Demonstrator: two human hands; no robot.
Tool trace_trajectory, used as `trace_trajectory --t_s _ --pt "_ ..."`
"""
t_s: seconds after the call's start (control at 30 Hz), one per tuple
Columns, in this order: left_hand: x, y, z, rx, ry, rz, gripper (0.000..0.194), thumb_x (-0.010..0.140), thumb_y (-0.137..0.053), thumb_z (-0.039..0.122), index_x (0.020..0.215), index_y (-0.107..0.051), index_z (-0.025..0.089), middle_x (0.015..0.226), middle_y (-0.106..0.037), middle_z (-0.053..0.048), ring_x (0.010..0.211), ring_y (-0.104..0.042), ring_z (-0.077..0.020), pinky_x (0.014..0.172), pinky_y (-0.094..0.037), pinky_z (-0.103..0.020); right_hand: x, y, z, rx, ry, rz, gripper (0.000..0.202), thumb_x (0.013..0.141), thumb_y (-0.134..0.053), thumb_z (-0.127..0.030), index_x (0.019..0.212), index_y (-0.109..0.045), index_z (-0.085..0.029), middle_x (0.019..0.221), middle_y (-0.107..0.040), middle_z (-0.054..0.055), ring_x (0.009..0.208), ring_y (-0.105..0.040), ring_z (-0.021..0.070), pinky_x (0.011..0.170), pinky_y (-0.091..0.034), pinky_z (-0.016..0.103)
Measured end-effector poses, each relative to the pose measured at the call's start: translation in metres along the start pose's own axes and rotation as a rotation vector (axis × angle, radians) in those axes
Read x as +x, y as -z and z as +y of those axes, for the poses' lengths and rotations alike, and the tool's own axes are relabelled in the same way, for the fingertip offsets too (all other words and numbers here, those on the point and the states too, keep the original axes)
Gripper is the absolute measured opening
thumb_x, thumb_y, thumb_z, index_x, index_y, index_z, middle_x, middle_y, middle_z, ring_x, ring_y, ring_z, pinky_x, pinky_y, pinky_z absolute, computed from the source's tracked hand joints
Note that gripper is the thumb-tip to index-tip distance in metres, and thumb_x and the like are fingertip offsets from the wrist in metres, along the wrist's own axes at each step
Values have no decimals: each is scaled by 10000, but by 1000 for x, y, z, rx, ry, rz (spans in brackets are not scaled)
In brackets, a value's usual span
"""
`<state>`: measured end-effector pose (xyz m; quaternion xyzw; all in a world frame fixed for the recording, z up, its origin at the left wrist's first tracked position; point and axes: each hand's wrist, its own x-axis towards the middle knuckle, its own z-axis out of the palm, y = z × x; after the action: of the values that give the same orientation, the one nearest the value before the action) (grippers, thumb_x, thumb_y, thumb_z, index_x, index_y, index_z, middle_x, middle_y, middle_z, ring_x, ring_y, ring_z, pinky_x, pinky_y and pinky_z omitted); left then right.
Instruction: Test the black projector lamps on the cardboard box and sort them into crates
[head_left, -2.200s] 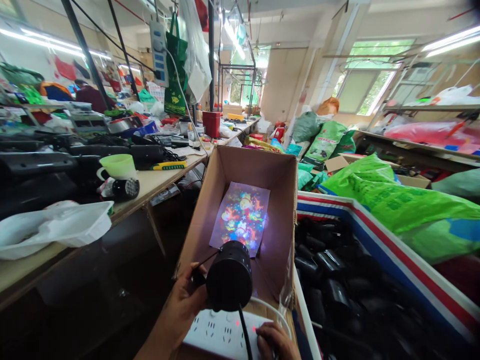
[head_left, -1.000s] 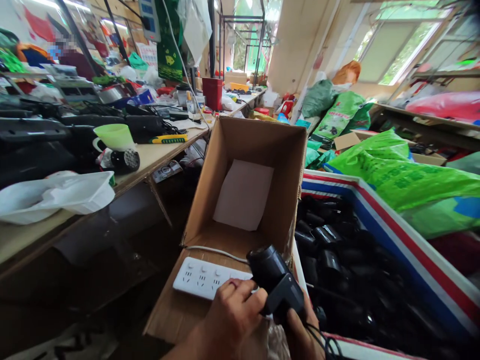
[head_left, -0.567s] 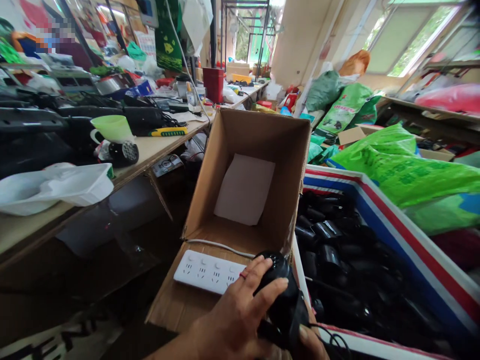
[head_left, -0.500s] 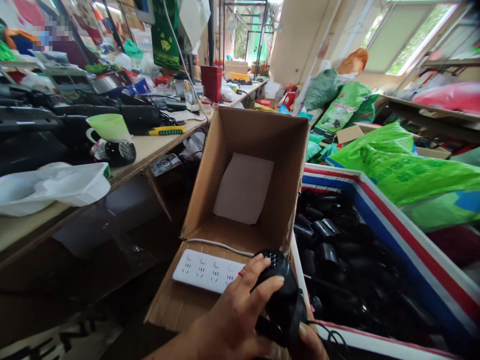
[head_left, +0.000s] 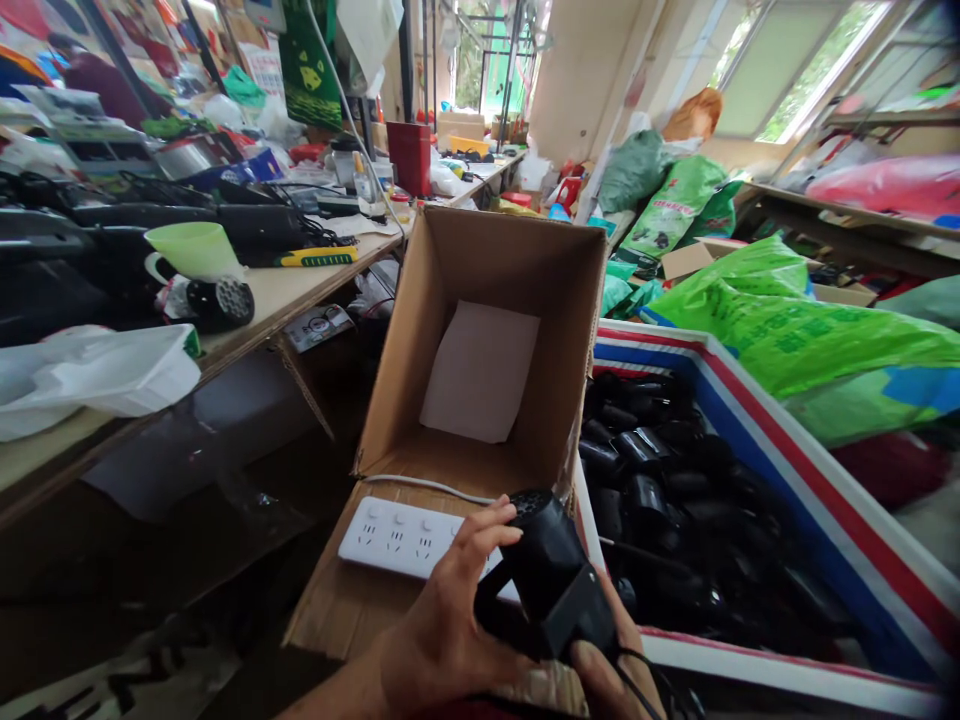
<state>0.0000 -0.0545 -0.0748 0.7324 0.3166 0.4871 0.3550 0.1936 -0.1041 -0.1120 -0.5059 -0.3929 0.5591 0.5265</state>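
Note:
A black LED stage light (head_left: 547, 555) with a dotted round face, a bracket and a thin cord is held low in front of me. My left hand (head_left: 450, 610) curves around its left side, fingertips at the rim of the face and thumb lower down near the bracket. My right hand (head_left: 611, 655) grips the lower right end, where the cord comes out. Behind my left fingers, a white power strip (head_left: 401, 538) lies on the flap of a cardboard box (head_left: 514, 250). A pale sheet (head_left: 480, 370) rests inside the box.
At the right stands a striped bin (head_left: 825, 440) filled with black housings (head_left: 675, 500). On the left workbench (head_left: 277, 295) are a green cup (head_left: 195, 250), another black light (head_left: 225, 300), a yellow-green cutter (head_left: 319, 257) and white trays (head_left: 127, 370). Green bags (head_left: 817, 330) lie beyond the bin.
The light has turned in my hands, so its face points farther away and its side and bracket plate show more. My left fingers have moved from across the face to its left edge.

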Motion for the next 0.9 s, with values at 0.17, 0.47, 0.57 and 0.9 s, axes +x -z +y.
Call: trace_trajectory --t_s 0.17,0.47,0.57,0.9 --pt "-3 1 -8 -170 251 -77 838 643 -815 258 1340 -351 234 1413 -380 -157 1322 -329 -323 1105 -264 -537 -1 -2 -13 -379 18 182 772 590 -780 -439 1268 -456 -264 1208 -589 62 1136 -508 335 936 -435 391" --pt "-1 -33 -15 -1144 707 11 633 629 -789 503 1183 -584 273 1237 -602 -59 1180 -515 -306 1003 -425 -434 2 -25 -17 -183 104 87 908 630 -731 -490 1398 -307 -254 1303 -513 65 1191 -478 284 976 -411 365" --pt "3 -20 -27 -1413 697 -102 306 771 -698 431 1044 -674 295 1109 -683 2 1101 -590 -217 970 -468 -341 7 -7 -12 -292 25 -38 605 720 -635 -488 1275 -526 -273 1243 -567 52 1177 -502 263 978 -417 382" --pt "28 13 -30 -1618 622 -132 469 895 -421 522 1306 -482 305 1356 -474 -57 1278 -377 -299 1062 -348 -437 75 120 -22 -1162 -104 -80 342 887 -420 -99 1184 -584 -143 1155 -641 90 1055 -601 176 932 -457 285"
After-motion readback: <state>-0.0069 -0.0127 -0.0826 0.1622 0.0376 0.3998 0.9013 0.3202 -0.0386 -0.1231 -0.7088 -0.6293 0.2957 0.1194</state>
